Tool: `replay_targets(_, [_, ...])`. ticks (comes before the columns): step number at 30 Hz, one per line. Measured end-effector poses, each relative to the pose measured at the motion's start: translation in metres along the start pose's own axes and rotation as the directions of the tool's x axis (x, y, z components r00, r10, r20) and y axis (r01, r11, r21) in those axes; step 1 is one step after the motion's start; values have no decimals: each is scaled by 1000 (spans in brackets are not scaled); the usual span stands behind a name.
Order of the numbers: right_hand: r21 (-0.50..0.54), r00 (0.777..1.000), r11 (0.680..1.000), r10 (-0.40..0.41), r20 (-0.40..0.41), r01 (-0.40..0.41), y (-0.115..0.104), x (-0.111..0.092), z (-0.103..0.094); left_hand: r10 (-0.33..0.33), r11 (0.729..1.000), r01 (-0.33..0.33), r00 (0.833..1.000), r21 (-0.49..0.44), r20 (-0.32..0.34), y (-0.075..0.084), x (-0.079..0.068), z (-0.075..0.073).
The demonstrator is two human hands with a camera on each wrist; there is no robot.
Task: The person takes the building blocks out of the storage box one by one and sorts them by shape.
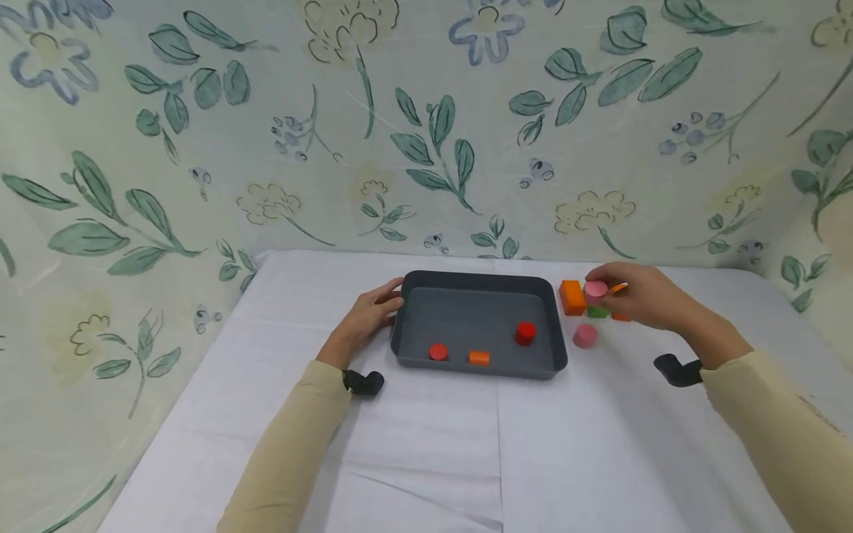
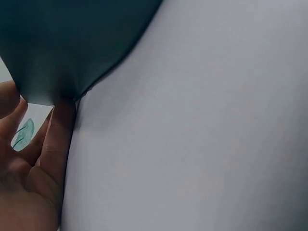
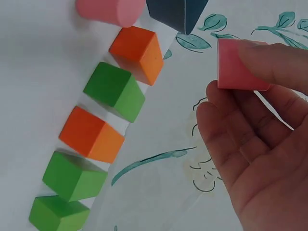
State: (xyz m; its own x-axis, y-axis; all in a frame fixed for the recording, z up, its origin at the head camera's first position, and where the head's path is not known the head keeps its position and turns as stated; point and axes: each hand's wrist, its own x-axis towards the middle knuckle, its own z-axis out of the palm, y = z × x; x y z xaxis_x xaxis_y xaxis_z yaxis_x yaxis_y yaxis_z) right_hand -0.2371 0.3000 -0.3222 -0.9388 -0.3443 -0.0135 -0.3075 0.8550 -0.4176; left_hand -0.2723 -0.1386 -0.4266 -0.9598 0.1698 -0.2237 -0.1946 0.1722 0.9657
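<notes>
Pink cylinder (image 1: 595, 292): pinched by right hand (image 1: 643, 297) above blocks (image 1: 573, 297), right of grey tray (image 1: 460, 318). Left hand (image 1: 366, 314): fingers extended against tray's left side. Slackened pinch could drop cylinder onto blocks.

Gray tray (image 1: 480, 281): back floor free; red cylinders (image 1: 526, 334) and small orange block (image 1: 479, 358) obstruct front half. Left hand (image 1: 365, 317) blocks left rim; lower pink cylinder (image 1: 586, 337), larger orange block (image 1: 571, 298) crowd right. White cloth (image 1: 426, 444) in front open.
</notes>
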Motion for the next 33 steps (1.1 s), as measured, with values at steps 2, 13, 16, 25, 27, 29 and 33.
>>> replay_targets(2, [2,999,999,33,-7,-32,6,-6,1,4,1000,-4,1000,-3,2,1,0,0])
replay_targets(13, [-4,996,996,90,-28,-90,35,-32,4,15,1000,-15,1000,11,18,0,1,0])
replay_targets(16, [6,994,994,112,-6,-112,42,-36,11,16,1000,-16,1000,10,24,0,2,-1])
replay_targets(25, [54,997,995,78,21,-79,52,-36,35,11,1000,-11,1000,11,19,0,3,-1])
replay_targets(27, [48,996,995,81,27,-82,53,-34,39,7,1000,-7,1000,14,15,0,2,-1])
replay_targets(29, [39,995,995,88,36,-89,54,-33,42,0,1000,0,1000,15,10,0,2,-1])
replay_targets(33, [29,994,995,96,44,-97,55,-31,47,-7,1000,7,1000,17,5,1,2,0])
